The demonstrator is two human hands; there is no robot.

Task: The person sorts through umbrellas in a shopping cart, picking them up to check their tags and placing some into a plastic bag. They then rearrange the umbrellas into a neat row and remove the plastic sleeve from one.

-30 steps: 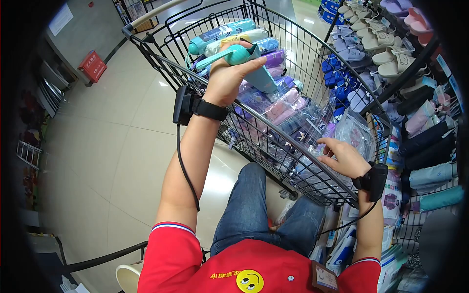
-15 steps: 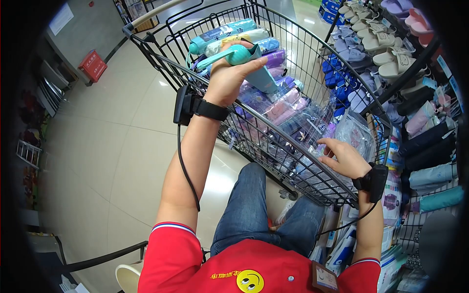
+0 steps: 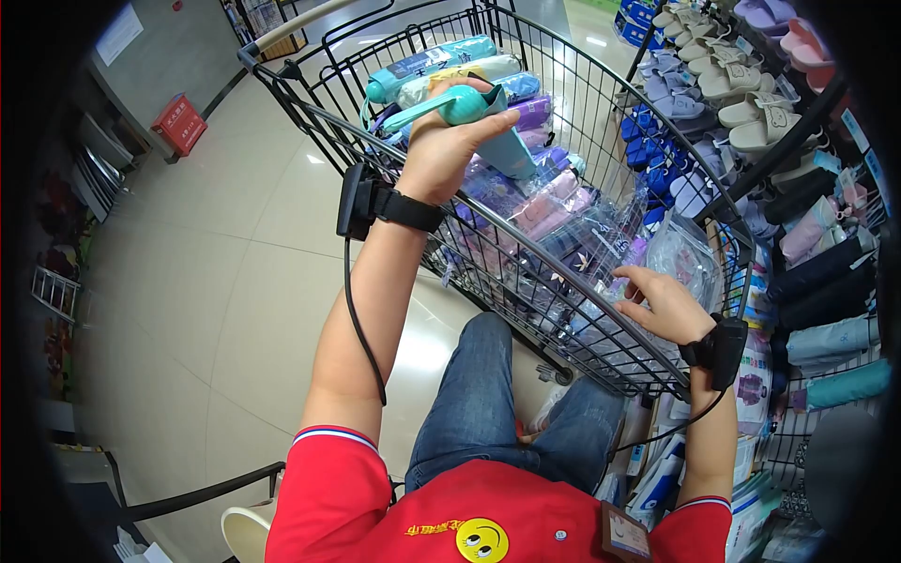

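My left hand (image 3: 439, 158) is closed around a folded light-blue umbrella (image 3: 507, 148), its round turquoise handle and strap on the near side. It holds the umbrella above the black wire shopping cart (image 3: 554, 265). Beneath and beyond it lie wrapped folded umbrellas (image 3: 432, 58) in blue, purple and pink. My right hand (image 3: 668, 308) hovers over the near right end of the cart, fingers loosely bent and apart, with nothing visible in it. Crumpled clear plastic bags (image 3: 680, 255) lie just beyond that hand.
On the right, a rack carries rows of slippers (image 3: 723, 75), with more folded umbrellas (image 3: 835, 342) hanging below. A red box (image 3: 179, 126) stands on the tiled floor (image 3: 225, 272) at the far left. My knees are close against the cart's near side.
The view and my left hand with the umbrella have shifted very slightly. Both hands otherwise keep the same pose.
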